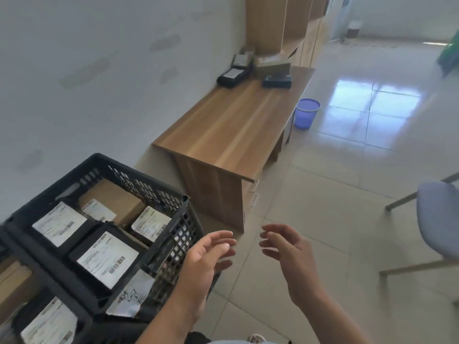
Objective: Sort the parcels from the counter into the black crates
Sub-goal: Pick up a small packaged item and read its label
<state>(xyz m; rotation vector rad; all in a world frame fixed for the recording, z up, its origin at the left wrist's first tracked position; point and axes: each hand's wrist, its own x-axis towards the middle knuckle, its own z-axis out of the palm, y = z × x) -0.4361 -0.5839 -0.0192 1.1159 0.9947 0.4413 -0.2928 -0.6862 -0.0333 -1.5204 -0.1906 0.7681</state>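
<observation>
- Two bare hands, both holding nothing: the left hand (208, 254) hovers with loose, slightly bent fingers just beside the right-hand wall of the upper black crate (159, 194); the right hand (285, 247) hangs released over the floor (323, 194), palm turned toward the left hand, a narrow gap between their fingertips.
- One upper black crate, lattice-walled, at lower left, stacked on further black crates (37, 281) whose edges show beneath and to the left of it.
- Several parcels inside the upper crate: a black parcel (106, 259) with a white barcode label at the middle front; a second black labelled parcel (59, 227) behind and left of it; a brown cardboard parcel (116, 197) at the back; another labelled parcel (151, 223) against the right wall.
- One white handwritten sheet (131, 296) fixed to the front of the upper crate.
- One labelled parcel (49, 324) in the lower crate at the bottom left corner, partly hidden.
- One wooden tabletop (231, 125) along the white wall, well beyond the hands, carrying three dark parcels at its far end: one (232, 76) with a white label, one (277, 80) near the front edge, one (241, 59) farther back beside a brown box (272, 62).
- One blue wastebasket (306, 113) on the floor beside the tabletop.
- One grey-seated chair (437, 219) at the right edge.
</observation>
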